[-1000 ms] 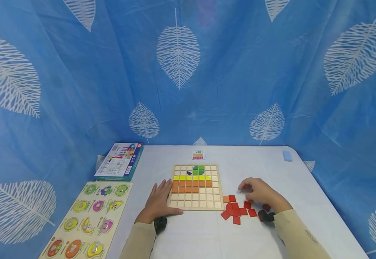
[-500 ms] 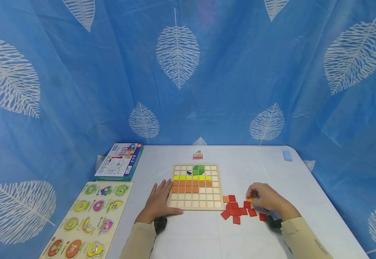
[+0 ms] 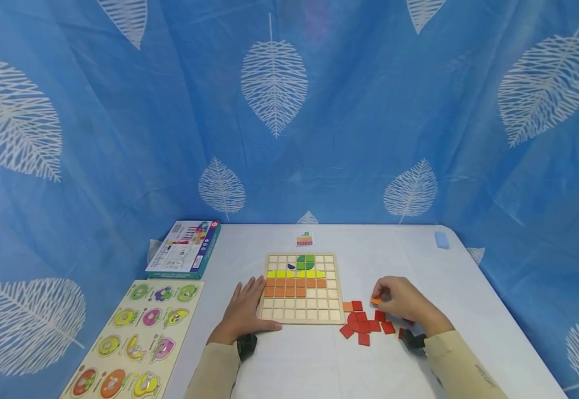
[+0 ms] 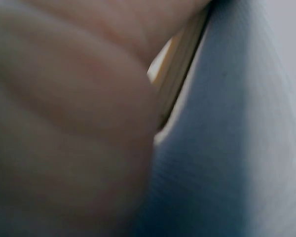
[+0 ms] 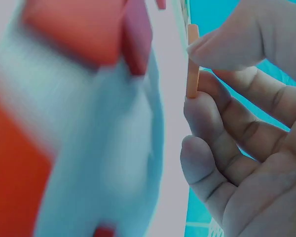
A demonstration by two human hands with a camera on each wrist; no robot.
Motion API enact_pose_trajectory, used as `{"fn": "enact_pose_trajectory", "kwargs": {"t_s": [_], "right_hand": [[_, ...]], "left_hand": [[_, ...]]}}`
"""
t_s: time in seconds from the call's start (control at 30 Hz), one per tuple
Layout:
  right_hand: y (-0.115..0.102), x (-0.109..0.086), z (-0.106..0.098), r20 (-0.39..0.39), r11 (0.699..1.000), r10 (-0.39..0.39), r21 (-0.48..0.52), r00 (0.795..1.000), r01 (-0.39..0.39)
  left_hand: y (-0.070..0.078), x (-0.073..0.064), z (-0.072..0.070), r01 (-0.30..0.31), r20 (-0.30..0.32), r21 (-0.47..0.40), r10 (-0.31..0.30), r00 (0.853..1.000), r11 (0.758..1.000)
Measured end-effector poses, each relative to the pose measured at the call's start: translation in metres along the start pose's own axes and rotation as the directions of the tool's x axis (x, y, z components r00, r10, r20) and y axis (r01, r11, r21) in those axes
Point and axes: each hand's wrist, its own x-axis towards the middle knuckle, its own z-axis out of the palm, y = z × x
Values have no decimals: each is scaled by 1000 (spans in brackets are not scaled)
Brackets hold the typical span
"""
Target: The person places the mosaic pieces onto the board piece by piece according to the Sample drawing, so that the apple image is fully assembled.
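In the head view, my left hand (image 3: 242, 313) rests at the left edge and near-left corner of a wooden grid board (image 3: 299, 315), fingers straight and thumb spread along the near edge. The board carries green, yellow and orange tiles and a small dark blue piece in its upper and middle rows. To the right of it, my right hand (image 3: 403, 300) pinches an orange tile (image 5: 193, 61) between thumb and fingers, above the white table. Red tiles (image 3: 364, 338) lie scattered below that hand, and another orange tile (image 3: 347, 306) sits by the board's right edge.
A small pattern card (image 3: 305, 238) lies behind the board. On the left are a game box (image 3: 182, 249) and a fruit-and-vegetable puzzle board (image 3: 120, 299). A blue block (image 3: 441, 240) stands at the far right of the table. A blue curtain hangs behind.
My right hand first came over an orange tile on the table, pinched it, and has shifted slightly left with it. My left hand has stayed in place at the board.
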Motion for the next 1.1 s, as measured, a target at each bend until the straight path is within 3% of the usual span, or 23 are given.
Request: {"fn": "enact_pose_trajectory", "kwargs": {"t_s": [0.37, 0.7, 1.1], "right_hand": [[-39, 37, 25, 25, 986, -164, 40, 986, 163], [-77, 68, 55, 86, 944, -330, 38, 940, 328], [-96, 81, 80, 114, 953, -297, -26, 948, 302]], "left_hand": [[2, 0, -1, -5, -3, -4, 5, 1000, 1000], [2, 0, -2, -3, -11, -29, 3, 1000, 1000], [-1, 1, -1, -12, 2, -5, 12, 1000, 1000]]}}
